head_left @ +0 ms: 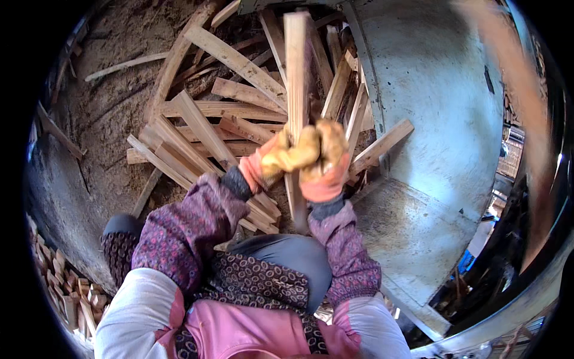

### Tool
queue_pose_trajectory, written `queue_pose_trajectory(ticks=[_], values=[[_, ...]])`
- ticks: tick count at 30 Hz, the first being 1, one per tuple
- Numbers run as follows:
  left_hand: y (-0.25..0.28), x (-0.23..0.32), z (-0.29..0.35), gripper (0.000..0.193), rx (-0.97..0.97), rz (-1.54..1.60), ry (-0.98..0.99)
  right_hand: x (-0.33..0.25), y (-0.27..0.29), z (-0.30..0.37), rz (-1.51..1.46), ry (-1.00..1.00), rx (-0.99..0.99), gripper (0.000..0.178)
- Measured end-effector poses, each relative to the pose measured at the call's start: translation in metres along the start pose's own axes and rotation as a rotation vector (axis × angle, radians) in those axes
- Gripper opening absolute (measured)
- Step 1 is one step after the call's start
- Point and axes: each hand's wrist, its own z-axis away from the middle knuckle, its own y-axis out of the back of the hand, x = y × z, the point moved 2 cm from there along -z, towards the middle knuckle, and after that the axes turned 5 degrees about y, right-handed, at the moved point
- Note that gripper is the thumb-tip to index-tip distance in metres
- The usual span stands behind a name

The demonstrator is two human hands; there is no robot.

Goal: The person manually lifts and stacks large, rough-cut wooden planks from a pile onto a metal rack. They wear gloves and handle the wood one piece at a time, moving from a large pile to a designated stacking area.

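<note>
A pale wooden slat [296, 75] stands out in front of me, running from the top of the view down past my gloved hands toward my knees. My left hand [286, 157], in a yellow and orange work glove, is closed around its middle. Against it, my right hand [326, 157] in a matching glove is closed too, pressed to the slat's right side. Motion smears the right glove and the slat's right edge, so whether it grips a second piece is hard to tell. Under both hands lies a loose heap of sawn wood strips [239, 113].
A worn light-blue metal sheet [430, 119] rises on the right, with one strip [382, 143] leaning over its edge. Sawdust-covered ground [119, 90] spreads at left. Cut wood pieces [75, 299] are stacked at lower left. A blurred brown beam [526, 107] crosses the far right.
</note>
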Motion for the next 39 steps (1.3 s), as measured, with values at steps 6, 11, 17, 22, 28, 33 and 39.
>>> queue_pose_trajectory(ticks=[6,11,17,22,28,33,39], values=[[-0.102,0.066,0.031,0.020,0.635,-0.703,-0.273,0.084,0.036,0.049,-0.132,-0.464,0.068,0.043],[-0.145,0.277,0.222,0.027,1.241,-1.370,-0.262,0.084,0.098,0.136,0.601,-0.687,-0.132,0.048],[-0.174,0.372,0.347,0.041,1.721,-1.804,0.108,0.125,0.071,0.080,0.600,-0.385,-0.397,0.070],[-0.108,0.246,0.287,0.054,1.222,-1.485,0.233,0.144,0.071,0.101,0.190,-0.924,-0.493,0.063],[-0.100,0.098,0.191,0.078,1.154,-1.053,-0.042,0.039,0.094,0.117,-0.037,-0.922,-0.248,0.077],[-0.112,0.073,0.082,0.080,0.878,-2.091,-0.221,0.051,0.091,0.118,0.614,-1.255,-0.472,0.106],[-0.070,0.003,-0.046,0.084,0.559,-2.368,0.908,0.086,0.090,0.182,0.570,-1.338,-0.355,0.091]])
